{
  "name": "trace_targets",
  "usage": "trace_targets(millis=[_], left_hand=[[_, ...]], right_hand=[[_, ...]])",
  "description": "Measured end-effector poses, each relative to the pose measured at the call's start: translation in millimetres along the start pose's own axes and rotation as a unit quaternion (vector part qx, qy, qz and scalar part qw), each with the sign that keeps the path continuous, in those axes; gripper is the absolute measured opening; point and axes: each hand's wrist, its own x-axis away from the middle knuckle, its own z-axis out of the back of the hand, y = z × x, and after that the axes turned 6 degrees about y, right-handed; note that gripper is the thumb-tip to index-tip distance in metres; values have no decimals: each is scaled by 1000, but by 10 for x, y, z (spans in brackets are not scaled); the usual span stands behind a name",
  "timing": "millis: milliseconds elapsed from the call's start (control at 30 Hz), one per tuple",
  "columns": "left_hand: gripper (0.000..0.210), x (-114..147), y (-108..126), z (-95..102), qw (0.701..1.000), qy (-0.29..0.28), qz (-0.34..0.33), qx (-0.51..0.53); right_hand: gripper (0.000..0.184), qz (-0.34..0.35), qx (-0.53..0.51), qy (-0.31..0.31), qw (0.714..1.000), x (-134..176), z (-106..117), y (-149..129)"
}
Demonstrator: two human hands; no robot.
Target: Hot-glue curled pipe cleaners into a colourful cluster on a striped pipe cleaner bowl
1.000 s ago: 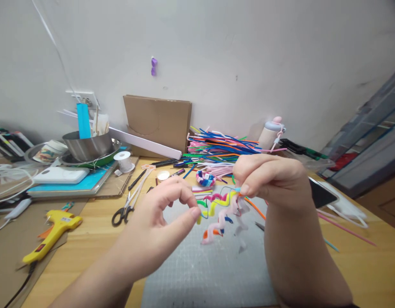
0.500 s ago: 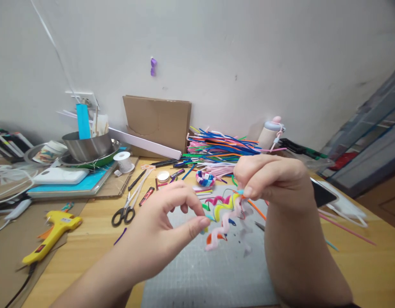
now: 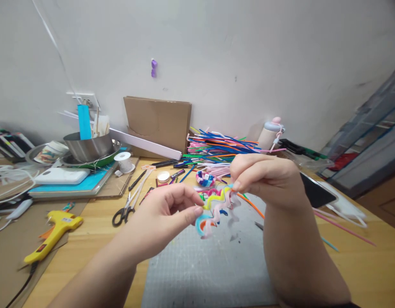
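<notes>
Between my two hands, above the grey cutting mat (image 3: 203, 273), hangs a bunch of wavy, curled pipe cleaners (image 3: 216, 201) in yellow, pale pink, magenta, blue and orange. My right hand (image 3: 264, 179) pinches the bunch at its upper right end, where a bit of light blue shows at the fingertips. The thumb and forefinger of my left hand (image 3: 174, 209) are closed on the lower end of the yellow strand. Just below those fingertips a light blue pipe cleaner (image 3: 200, 226) bends in a loop. Parts of the strands are hidden behind the fingers.
A heap of straight pipe cleaners (image 3: 223, 145) lies at the back by a cardboard sheet (image 3: 157, 124). Scissors (image 3: 123, 214) and a yellow glue gun (image 3: 54, 235) lie at left. A phone (image 3: 317, 190) is beyond my right wrist, and a bottle (image 3: 271, 134) stands by the wall.
Both hands and the bunch have shifted slightly left and up. The light blue strand now curves in a loop below my left fingertips, which have moved onto the yellow strand's end.
</notes>
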Motion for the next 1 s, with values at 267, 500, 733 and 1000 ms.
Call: trace_targets(millis=[267,500,733,1000], left_hand=[[23,-29,-22,-7,994,26,-43,-95],[21,-44,-14,40,990,83,-46,-107],[23,-22,-23,81,987,128,-37,-93],[20,37,55,54,999,29,-28,-16]], right_hand=[[12,-2,-5,4,1000,8,-19,16],[12,-11,-22,-2,1000,0,-25,1],[8,-6,-79,-13,997,0,-46,-29],[13,4,-96,1,995,20,-10,23]])
